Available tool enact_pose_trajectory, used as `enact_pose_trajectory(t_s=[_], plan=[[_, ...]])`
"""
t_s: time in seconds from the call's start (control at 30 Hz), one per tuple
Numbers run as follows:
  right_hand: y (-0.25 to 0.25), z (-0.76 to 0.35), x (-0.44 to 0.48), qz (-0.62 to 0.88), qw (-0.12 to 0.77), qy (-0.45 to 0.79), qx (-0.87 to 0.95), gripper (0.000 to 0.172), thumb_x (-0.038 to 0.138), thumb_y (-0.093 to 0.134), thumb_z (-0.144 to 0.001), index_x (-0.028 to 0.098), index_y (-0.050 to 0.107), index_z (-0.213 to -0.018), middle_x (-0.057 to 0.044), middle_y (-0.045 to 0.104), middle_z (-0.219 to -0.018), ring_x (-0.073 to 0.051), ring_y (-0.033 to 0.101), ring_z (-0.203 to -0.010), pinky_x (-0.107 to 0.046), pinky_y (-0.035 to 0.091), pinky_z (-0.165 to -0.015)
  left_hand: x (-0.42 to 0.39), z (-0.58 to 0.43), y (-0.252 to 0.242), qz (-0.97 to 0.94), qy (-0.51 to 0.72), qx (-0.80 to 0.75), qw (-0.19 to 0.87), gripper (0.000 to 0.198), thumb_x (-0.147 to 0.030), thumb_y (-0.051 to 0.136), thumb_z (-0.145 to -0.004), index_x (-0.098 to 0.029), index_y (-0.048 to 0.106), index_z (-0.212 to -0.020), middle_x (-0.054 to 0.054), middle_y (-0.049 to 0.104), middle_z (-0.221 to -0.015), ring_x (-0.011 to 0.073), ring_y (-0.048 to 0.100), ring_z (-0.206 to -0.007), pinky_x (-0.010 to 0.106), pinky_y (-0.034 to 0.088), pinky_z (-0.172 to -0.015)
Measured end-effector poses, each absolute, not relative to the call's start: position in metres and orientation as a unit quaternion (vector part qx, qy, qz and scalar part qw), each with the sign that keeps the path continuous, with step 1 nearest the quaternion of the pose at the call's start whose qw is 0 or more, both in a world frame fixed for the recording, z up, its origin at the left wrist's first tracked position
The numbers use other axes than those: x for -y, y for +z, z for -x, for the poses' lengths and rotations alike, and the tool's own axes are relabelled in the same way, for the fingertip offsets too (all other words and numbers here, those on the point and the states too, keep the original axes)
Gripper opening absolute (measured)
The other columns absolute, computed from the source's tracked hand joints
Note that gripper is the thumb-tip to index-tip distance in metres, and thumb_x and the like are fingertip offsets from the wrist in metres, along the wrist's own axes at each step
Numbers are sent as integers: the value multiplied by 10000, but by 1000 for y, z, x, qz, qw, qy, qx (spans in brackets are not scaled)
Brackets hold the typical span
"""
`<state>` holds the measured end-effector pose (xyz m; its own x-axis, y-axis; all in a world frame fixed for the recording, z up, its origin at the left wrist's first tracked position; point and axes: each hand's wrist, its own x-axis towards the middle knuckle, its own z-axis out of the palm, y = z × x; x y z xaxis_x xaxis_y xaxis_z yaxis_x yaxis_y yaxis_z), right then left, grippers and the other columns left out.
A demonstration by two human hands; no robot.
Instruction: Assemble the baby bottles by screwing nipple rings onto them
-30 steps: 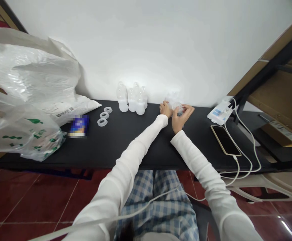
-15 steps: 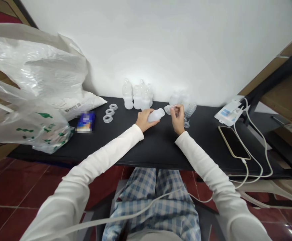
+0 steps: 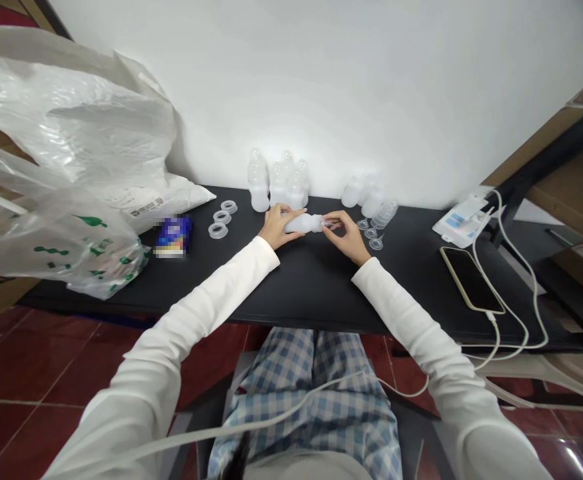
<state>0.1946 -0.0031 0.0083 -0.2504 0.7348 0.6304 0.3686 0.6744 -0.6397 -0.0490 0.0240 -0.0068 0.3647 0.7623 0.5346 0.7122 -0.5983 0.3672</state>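
Observation:
My left hand [image 3: 274, 228] is wrapped round a white translucent baby bottle [image 3: 299, 223], which lies tilted sideways with its neck to the right. At that neck, the fingers of my right hand [image 3: 347, 239] pinch a clear bottle teat [image 3: 325, 223], touching the bottle's mouth; the fingers partly hide it. Just right of my right hand, several clear teats [image 3: 370, 233] rest on the black table [image 3: 311, 287]. Beside them is a stack of clear domed caps [image 3: 385, 213]. To the left, three white screw rings [image 3: 218, 231] lie in a row.
Several capped bottles [image 3: 257, 183] stand by the wall, and uncapped bottles [image 3: 353, 191] are further right. Plastic bags [image 3: 71, 133] and a blue pack [image 3: 174, 235] occupy the left. A phone [image 3: 471, 280], a power strip [image 3: 459, 220] and white cables are on the right.
My right hand has moved left from the teats to the bottle's neck, bringing a clear teat. My left hand has shifted slightly left, and the bottle is now more level.

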Motion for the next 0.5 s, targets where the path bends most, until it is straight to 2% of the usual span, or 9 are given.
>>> enact_pose_trajectory(t_s=[0.13, 0.23, 0.33, 0.5], plan=[[9, -197, 3, 338, 460, 114, 813, 188, 323, 650, -914, 237, 624, -1079, -71, 669, -1040, -195, 649, -915, -353, 557, -769, -23, 53, -2, -836, 326, -440, 22, 664, -430, 778, -813, -287, 575, -1428, 124, 573, -1225, 326, 522, -1156, 491, 397, -1029], [8, -199, 1, 317, 457, 95, 825, 122, 278, 609, -945, 248, 626, -1063, -78, 683, -1080, -213, 653, -999, -369, 562, -816, -23, 54, 1, -833, 333, -440, 33, 681, -491, 786, -794, -242, 586, -1395, 122, 632, -1213, 321, 548, -1122, 478, 409, -1027], [8, -199, 0, 312, 458, 88, 828, 65, 274, 581, -967, 258, 636, -998, -70, 700, -1082, -223, 660, -1035, -401, 562, -890, -22, 56, 4, -829, 344, -438, 50, 599, -531, 787, -780, -233, 649, -1280, 101, 678, -1201, 312, 576, -1129, 462, 423, -1041], [11, -196, 4, 327, 463, 77, 821, 105, 264, 542, -976, 260, 630, -920, -64, 713, -1053, -233, 665, -1028, -431, 543, -934, -20, 59, 8, -816, 368, -428, 124, 452, -540, 702, -845, -233, 692, -1176, 64, 727, -1182, 267, 652, -1114, 423, 472, -1044]])
